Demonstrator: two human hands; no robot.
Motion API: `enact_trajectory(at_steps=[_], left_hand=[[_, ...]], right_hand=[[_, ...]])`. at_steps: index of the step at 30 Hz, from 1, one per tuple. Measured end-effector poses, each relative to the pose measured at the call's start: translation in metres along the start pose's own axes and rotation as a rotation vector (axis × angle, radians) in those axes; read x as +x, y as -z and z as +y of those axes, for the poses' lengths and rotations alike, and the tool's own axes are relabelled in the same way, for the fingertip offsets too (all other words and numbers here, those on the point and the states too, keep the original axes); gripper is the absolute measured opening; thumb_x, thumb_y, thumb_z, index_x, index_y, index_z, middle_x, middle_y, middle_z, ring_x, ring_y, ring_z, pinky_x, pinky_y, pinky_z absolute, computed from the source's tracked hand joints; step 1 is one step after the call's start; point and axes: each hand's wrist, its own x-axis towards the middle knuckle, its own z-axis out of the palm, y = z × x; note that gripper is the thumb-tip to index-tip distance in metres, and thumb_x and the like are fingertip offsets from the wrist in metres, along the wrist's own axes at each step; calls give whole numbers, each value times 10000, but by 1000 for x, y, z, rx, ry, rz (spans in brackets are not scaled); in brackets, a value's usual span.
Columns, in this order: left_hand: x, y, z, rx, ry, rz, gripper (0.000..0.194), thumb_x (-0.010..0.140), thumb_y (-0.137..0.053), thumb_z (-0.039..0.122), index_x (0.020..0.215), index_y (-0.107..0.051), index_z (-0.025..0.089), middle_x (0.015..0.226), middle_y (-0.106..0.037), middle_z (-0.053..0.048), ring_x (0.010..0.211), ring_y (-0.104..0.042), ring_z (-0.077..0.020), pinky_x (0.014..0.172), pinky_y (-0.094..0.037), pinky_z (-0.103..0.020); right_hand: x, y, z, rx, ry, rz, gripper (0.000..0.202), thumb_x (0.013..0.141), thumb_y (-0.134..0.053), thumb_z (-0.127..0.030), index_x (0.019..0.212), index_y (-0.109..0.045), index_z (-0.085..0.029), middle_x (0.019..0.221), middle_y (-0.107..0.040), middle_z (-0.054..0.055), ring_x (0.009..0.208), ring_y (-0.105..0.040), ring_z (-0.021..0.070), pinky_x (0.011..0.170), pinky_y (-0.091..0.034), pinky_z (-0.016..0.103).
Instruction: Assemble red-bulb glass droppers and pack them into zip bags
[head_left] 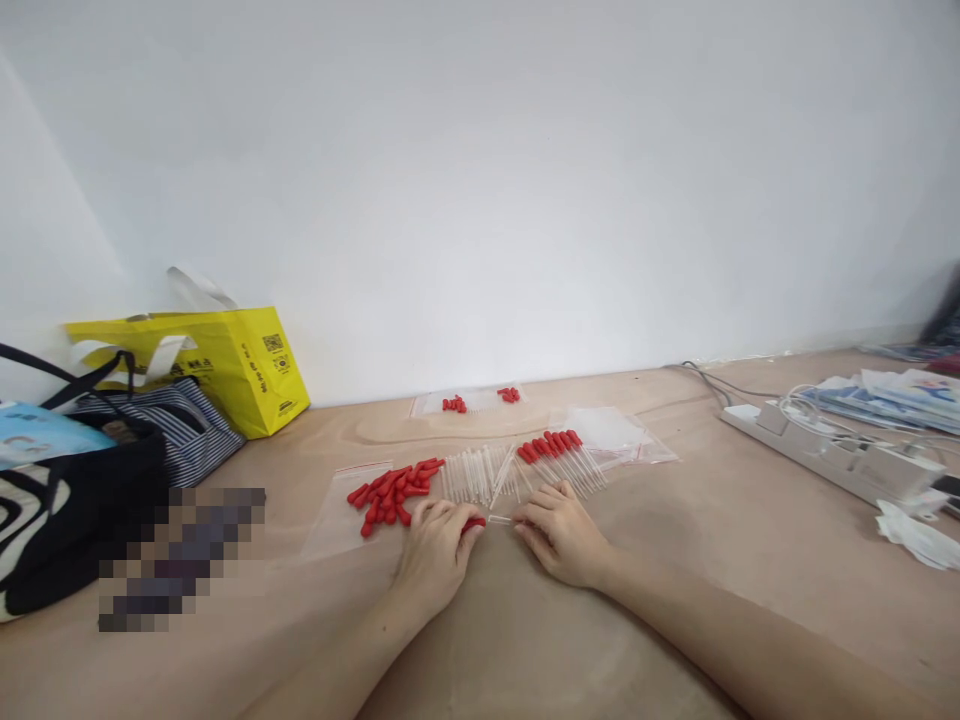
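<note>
The left hand pinches a red dropper bulb between thumb and fingers, mostly hidden by them, while the right hand has its fingertips drawn together on a thin clear tube. The tube points at the bulb across the narrow gap between the hands; whether they touch, I cannot tell. The bulb's visible part is glossy and rounded, the tube slim and straight. Under both hands spreads a pale brown tabletop, running back to a plain white wall. Just beyond the fingertips lies a row of bare tubes, a few askew. Beside the left fingers, loose red bulbs crowd a clear zip bag; beyond the right fingers, red-capped droppers lie slanted against another plastic bag. Farther ahead is a third bag with small red pieces. Well left of the hands sit a yellow carrier bag and a striped bag; well right, a white power strip and crumpled tissue.
</note>
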Motion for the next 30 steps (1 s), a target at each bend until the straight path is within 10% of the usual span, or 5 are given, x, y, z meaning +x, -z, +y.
enact_trajectory(at_steps=[30], left_hand=[[0, 3, 8, 15, -145, 54, 153, 828, -433, 189, 761, -568, 211, 649, -606, 24, 721, -521, -156, 880, -210, -419]], right_hand=[[6, -3, 0, -92, 221, 77, 134, 743, -455, -104, 748, -571, -170, 671, -532, 18, 696, -370, 142, 673, -213, 311]])
